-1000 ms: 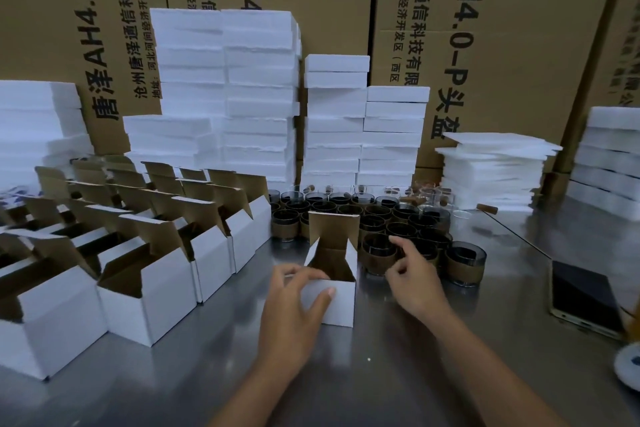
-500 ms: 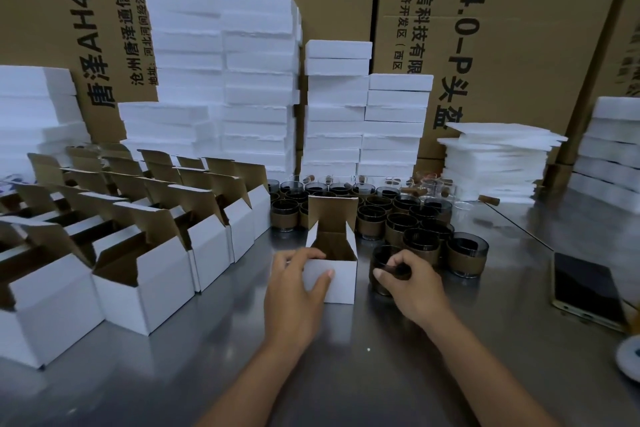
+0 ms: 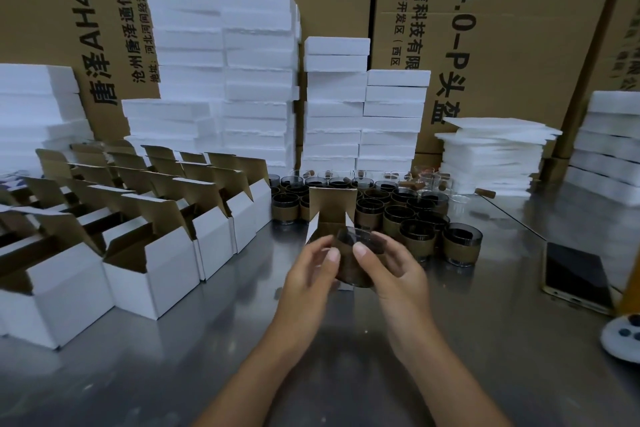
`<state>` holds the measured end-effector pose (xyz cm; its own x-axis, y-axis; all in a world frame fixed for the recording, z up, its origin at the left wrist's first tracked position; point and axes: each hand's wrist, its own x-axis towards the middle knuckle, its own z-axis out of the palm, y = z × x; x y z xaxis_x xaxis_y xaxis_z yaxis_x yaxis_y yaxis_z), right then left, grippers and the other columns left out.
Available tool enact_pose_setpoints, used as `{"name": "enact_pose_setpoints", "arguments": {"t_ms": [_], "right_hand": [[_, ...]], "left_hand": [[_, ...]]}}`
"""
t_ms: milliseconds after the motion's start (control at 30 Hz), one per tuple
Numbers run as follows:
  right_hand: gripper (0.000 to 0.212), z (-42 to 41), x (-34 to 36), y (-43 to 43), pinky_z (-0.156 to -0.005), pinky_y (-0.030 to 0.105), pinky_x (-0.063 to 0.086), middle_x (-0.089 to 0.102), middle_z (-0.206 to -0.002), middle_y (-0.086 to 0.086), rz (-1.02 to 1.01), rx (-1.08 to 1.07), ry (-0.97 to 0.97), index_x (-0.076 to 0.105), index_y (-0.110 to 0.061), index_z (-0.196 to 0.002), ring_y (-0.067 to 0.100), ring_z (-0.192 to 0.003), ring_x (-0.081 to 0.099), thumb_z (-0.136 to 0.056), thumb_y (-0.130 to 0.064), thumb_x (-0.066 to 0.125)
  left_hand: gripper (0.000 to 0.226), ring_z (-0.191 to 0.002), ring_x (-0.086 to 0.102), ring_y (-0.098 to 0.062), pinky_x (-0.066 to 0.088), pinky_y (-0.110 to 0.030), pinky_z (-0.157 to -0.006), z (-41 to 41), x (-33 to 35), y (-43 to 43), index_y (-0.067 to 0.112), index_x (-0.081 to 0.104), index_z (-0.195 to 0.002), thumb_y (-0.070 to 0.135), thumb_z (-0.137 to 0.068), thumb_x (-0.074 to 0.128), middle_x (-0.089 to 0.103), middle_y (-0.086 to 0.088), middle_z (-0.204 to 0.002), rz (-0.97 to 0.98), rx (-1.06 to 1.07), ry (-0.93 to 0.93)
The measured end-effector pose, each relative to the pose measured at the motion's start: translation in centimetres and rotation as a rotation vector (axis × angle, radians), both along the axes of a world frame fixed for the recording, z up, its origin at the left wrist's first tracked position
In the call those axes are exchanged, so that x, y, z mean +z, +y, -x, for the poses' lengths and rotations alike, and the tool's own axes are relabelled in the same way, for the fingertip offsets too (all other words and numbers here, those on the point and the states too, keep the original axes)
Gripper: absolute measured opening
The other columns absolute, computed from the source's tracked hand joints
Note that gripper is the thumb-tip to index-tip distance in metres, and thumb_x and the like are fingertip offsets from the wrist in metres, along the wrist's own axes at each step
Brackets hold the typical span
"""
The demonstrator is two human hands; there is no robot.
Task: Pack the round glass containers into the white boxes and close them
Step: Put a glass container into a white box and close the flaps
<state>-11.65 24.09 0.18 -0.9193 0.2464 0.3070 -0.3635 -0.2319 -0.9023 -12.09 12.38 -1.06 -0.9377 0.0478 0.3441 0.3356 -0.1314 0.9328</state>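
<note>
Left hand [image 3: 306, 276], right hand [image 3: 401, 274] holding one glass container [image 3: 349, 270], one white box [image 3: 332, 210]

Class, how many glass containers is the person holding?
1. The glass container, held by the right hand, is at the mouth of the open white box that the left hand grips. The other glasses stand on the table.

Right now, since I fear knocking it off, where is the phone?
Head view: the phone lies flat on the metal table at far right, just right of the banded glass containers.
</note>
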Motion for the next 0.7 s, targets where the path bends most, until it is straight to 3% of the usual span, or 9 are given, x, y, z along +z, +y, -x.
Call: {"name": "enact_pose_setpoints", "arguments": {"t_ms": [100, 167, 233, 367, 433, 567, 700], "right_hand": [[0.054, -0.37, -0.36, -0.01, -0.075, 0.02, 0.054, 0.074, -0.091, -0.007, 0.001, 0.056, -0.025, 0.066, -0.019, -0.106, 0.006, -0.088, 0.069, -0.057, -0.041, 0.074], [0.057, -0.51, -0.45, 0.13, -0.072, 0.016, 0.052, 0.074, -0.089, -0.01, -0.036, 0.084, -0.038, 0.065, -0.021, -0.108, 0.003, -0.086, 0.068, -0.057, -0.047, 0.07], [0.054, -0.62, -0.44, -0.05, -0.066, 0.011, 0.049, 0.073, -0.09, -0.012, -0.085, 0.135, -0.046, 0.064, -0.024, -0.111, -0.001, -0.085, 0.067, -0.061, -0.045, 0.07], [0.047, -0.24, -0.82, -0.4, -0.071, 0.014, 0.05, 0.073, -0.093, -0.01, -0.053, 0.125, -0.099, 0.056, -0.025, -0.113, 0.003, -0.088, 0.068, -0.071, -0.026, 0.075], [0.047, -0.16, -0.83, -0.38, -0.063, 0.011, 0.049, 0.074, -0.088, -0.008, 0.004, 0.101, -0.13, 0.054, -0.018, -0.112, 0.003, -0.081, 0.069, -0.07, -0.023, 0.076], [0.045, -0.12, -0.55, -0.14, -0.061, 0.016, 0.051, 0.074, -0.081, 0.001, 0.156, 0.193, -0.159, 0.063, -0.01, -0.1, 0.01, -0.074, 0.07, -0.064, -0.035, 0.069], [0.022, 0.21, -0.27, 0.2, -0.072, 0.025, 0.051, 0.07, -0.079, 0.005, 0.326, 0.277, -0.256, 0.066, -0.013, -0.091, 0.014, -0.074, 0.067, -0.089, -0.031, 0.054]], "left_hand": [[0.046, -0.108, 0.064, -0.02, 0.047, -0.039, -0.098, 0.09, -0.2, -0.18, 0.013, 0.063, -0.115, 0.041, -0.079, 0.056, 0.07, -0.007, -0.111, -0.053, -0.15, -0.086], [0.048, -0.108, 0.063, -0.023, 0.044, -0.041, -0.102, 0.1, -0.29, -0.22, 0.009, 0.062, -0.115, 0.039, -0.079, 0.056, 0.07, -0.01, -0.11, -0.086, -0.151, -0.111], [0.05, -0.108, 0.063, -0.025, 0.043, -0.042, -0.103, 0.11, -0.29, -0.22, 0.006, 0.062, -0.115, 0.039, -0.079, 0.056, 0.069, -0.012, -0.11, -0.116, -0.135, -0.128], [0.049, -0.109, 0.062, -0.028, 0.043, -0.044, -0.103, 0.22, -0.32, -0.26, 0.006, 0.06, -0.117, 0.037, -0.079, 0.056, 0.068, -0.014, -0.112, -0.127, -0.115, -0.14], [0.05, -0.109, 0.062, -0.03, 0.046, -0.042, -0.1, 0.28, -0.33, -0.3, 0.006, 0.06, -0.117, 0.038, -0.078, 0.057, 0.067, -0.016, -0.112, -0.139, -0.106, -0.159], [0.042, -0.089, 0.068, -0.018, 0.053, -0.024, -0.073, 0.5, -0.24, -0.64, 0.016, 0.063, -0.114, 0.039, -0.08, 0.052, 0.071, -0.009, -0.1, -0.14, -0.165, -0.158], [0.038, -0.088, 0.068, -0.013, 0.048, -0.027, -0.078, 0.37, -0.11, -0.97, 0.027, 0.066, -0.111, 0.042, -0.079, 0.053, 0.072, 0.0, -0.098, -0.09, -0.173, -0.13]]}}
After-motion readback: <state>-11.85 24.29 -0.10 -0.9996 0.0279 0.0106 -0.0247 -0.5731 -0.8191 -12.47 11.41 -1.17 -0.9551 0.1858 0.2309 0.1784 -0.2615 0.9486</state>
